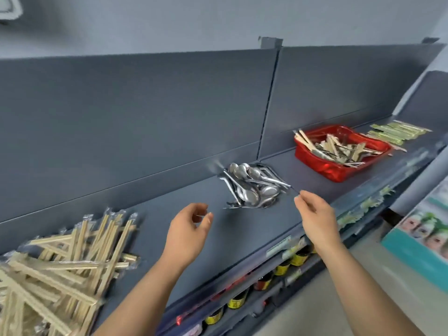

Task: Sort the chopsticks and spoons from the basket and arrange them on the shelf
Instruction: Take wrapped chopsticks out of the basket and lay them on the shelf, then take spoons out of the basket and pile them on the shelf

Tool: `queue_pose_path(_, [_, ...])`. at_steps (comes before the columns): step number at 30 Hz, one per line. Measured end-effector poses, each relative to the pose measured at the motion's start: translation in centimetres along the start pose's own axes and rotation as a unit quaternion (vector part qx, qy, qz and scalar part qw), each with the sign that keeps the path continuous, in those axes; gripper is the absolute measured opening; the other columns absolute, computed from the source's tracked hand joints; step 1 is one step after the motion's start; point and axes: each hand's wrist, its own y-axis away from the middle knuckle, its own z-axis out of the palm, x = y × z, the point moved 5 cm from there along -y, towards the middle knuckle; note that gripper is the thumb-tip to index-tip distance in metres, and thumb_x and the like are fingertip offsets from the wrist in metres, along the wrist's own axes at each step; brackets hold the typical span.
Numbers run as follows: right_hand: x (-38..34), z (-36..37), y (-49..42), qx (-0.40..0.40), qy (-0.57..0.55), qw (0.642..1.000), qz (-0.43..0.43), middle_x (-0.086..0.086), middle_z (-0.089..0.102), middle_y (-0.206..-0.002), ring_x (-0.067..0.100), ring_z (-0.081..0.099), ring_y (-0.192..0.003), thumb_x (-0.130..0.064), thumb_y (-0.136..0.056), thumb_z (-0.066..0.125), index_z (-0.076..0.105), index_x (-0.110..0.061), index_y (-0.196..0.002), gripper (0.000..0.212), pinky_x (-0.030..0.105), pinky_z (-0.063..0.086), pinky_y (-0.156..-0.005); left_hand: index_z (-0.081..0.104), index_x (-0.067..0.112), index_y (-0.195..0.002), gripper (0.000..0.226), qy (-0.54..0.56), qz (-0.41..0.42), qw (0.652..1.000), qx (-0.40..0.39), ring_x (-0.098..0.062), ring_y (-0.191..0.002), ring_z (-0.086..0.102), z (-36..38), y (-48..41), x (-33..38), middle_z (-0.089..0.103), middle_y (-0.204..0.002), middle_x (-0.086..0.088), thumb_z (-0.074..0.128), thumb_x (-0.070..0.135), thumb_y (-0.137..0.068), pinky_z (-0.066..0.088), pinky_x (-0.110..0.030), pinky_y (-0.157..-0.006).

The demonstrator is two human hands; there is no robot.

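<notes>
Hovering over the grey shelf (242, 234), the left hand (188, 229) has a slack grip: its fingers curl loosely towards the thumb and hold nothing. The right hand (315, 214) is just beside the near end of the heap of metal spoons (252, 187). Its thumb and forefinger are drawn together in a fine pinching grip at the tip of a spoon handle, but blur hides whether they have hold of anything.

The spoons lie heaped in the middle of the shelf against the back panel. A large pile of clear-wrapped wooden chopsticks (72, 258) lies well apart at the left end. The red basket (339, 172) stands to the right of the spoons, with chopsticks and cutlery mixed inside it. Just beyond it lies a row of green-wrapped chopsticks (397, 133).

Label strips (278, 247) run along the shelf's front edge, some torn, and their print is too blurred to read. Dark bottles (282, 269) with yellow labels stand on the shelf below, their writing illegible. A teal printed poster (421, 229) shows at the right edge.
</notes>
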Motion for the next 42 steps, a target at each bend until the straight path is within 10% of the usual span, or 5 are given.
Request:
queue_pose_path(16, [8.6,-25.6,-20.5,0.098,0.063,0.993,-0.002,0.001,0.061,-0.129,0.004,0.051,-0.102,-0.027,-0.096,0.057,0.058,-0.012,-0.131,0.038,0.021,0.036,-0.09,0.065,0.013,-0.113,0.023,0.028,0.06,0.996,-0.065,-0.011,-0.091,0.062,29.0,-11.0,16.8,0.067,-0.101,0.004,0.062,0.023,-0.092,0.04,-0.014,-0.071])
queue_pose_path(27, [10.0,-23.9,-35.7,0.004,0.07,0.997,-0.026,-0.012,0.062,-0.111,-0.018,0.05,-0.084,-0.027,-0.096,0.057,0.064,-0.018,-0.125,0.031,-0.004,0.038,-0.062,0.064,0.011,-0.11,0.025,-0.054,0.027,0.996,-0.06,-0.026,-0.09,0.063,37.1,-24.2,18.1,0.066,-0.093,-0.001,0.066,0.022,-0.088,0.047,-0.033,-0.08])
queue_pose_path(37, [10.4,-19.7,-45.0,-0.142,0.126,0.981,-0.051,-0.017,0.067,-0.093,-0.007,0.061,-0.091,-0.021,-0.089,0.066,0.074,-0.016,-0.107,0.02,-0.001,0.042,-0.069,0.067,0.011,-0.118,0.047,-0.137,0.024,0.982,-0.126,-0.014,-0.092,0.062,44.1,-32.3,18.9,0.07,-0.109,-0.002,0.075,0.038,-0.081,0.045,-0.023,-0.081])
queue_pose_path(42, [11.8,-18.7,-49.1,-0.187,0.163,0.968,-0.04,-0.005,0.072,-0.103,0.008,0.065,-0.098,-0.019,-0.084,0.072,0.074,-0.013,-0.108,0.024,0.025,0.051,-0.091,0.064,0.016,-0.11,0.055,-0.279,0.041,0.948,-0.145,-0.021,-0.097,0.061,47.9,-34.2,19.1,0.066,-0.11,-0.002,0.07,0.058,-0.075,0.051,-0.036,-0.081])
